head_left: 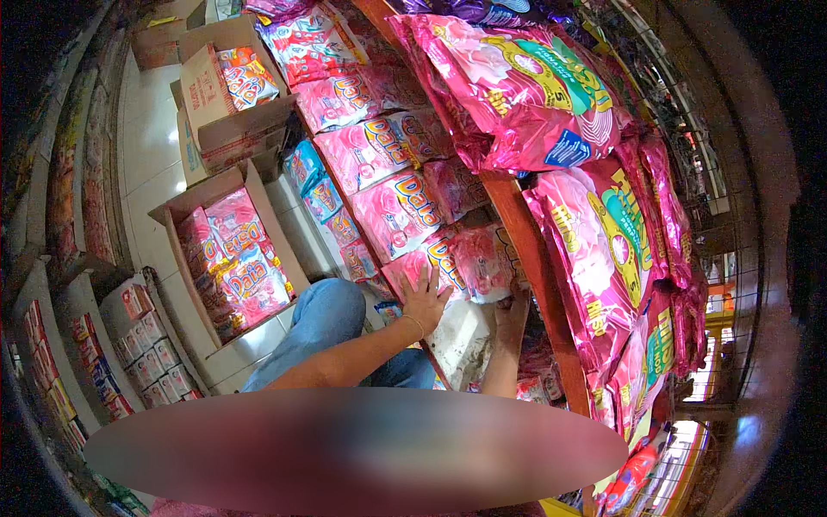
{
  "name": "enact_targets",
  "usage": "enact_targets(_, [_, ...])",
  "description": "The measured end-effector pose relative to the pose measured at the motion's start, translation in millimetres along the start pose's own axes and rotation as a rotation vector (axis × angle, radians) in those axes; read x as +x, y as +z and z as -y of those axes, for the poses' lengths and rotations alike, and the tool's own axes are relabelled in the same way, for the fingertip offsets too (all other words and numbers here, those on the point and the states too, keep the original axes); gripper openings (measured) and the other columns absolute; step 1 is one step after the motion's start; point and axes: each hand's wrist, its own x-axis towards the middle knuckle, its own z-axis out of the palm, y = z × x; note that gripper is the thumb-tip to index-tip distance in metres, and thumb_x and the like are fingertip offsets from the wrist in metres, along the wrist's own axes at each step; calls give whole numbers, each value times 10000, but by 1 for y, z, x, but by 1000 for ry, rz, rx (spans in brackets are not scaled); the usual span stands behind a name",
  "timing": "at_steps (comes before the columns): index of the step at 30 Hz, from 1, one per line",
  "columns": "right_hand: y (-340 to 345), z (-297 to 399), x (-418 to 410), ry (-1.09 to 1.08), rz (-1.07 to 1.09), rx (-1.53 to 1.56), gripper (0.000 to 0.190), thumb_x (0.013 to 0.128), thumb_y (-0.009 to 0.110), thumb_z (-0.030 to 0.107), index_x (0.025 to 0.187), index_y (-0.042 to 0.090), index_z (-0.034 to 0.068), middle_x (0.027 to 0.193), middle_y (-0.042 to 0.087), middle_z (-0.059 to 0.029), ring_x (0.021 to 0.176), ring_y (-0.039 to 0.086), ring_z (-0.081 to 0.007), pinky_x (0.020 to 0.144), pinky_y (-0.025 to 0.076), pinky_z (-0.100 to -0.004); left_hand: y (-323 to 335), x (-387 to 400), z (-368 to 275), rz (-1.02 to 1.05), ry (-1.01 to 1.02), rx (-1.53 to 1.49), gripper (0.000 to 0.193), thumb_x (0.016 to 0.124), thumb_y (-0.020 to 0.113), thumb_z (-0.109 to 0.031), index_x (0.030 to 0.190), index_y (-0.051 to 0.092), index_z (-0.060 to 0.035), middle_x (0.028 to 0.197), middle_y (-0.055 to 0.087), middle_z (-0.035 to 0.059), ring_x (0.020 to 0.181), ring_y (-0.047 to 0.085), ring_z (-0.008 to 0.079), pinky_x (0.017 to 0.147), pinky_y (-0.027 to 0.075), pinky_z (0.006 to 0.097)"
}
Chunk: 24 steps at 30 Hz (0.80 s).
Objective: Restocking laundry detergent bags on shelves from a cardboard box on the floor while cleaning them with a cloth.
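Observation:
My left hand lies with spread fingers on the front pink Daia detergent pack, at the near end of a shelf row. Behind that pack sits another pink detergent pack in clear wrapping, under the wooden upper shelf edge. My right hand reaches in beside its near side and appears to touch it. Its fingers are partly hidden, so whether they grip is unclear. A worn pale stretch of the lower shelf board shows between my forearms.
Large pink Rinso bags overhang the upper shelf on the right. An open carton of Daia packs stands on the tiled floor at left, with another open carton beyond. My bent knee is beside the nearer carton. Boxed goods line the left shelves.

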Motion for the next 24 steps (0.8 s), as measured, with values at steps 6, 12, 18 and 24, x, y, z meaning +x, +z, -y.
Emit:
enact_targets(6, [38, -12, 41, 690, 377, 908, 129, 719, 608, 104, 775, 504, 155, 576, 446, 52, 419, 341, -57, 379, 277, -211, -10, -4, 4, 43, 20, -15, 587, 665, 625, -332, 1205, 411, -248, 1360, 139, 171, 1244, 105, 386, 863, 105, 690])
enact_targets(12, [60, -30, 40, 364, 148, 484, 140, 721, 607, 128, 815, 504, 138, 630, 463, 18, 476, 373, -88, 428, 301, -232, -19, -5, 4, 102, 44, -7, 604, 674, 613, -356, 1224, 388, -249, 1369, 93, 179, 1252, 54, 392, 850, 83, 706])
enact_targets(18, [46, -22, 46, 245, 46, 55, 170, 723, 607, 152, 855, 505, 121, 683, 479, -15, 533, 405, -119, 478, 326, -253, -20, -6, 7, 140, 69, -8, 661, 665, 617, -379, 1251, 346, -240, 1370, 62, 194, 1249, 44, 403, 851, 87, 704])
enact_targets(24, [41, -26, 39, 110, -40, -371, 211, 725, 607, 176, 895, 505, 103, 736, 495, -49, 589, 437, -149, 527, 350, -274, -40, -2, 16, 305, 119, -80, 730, 624, 635, -419, 1254, 346, -190, 1368, 36, 207, 1250, 33, 404, 845, 107, 704])
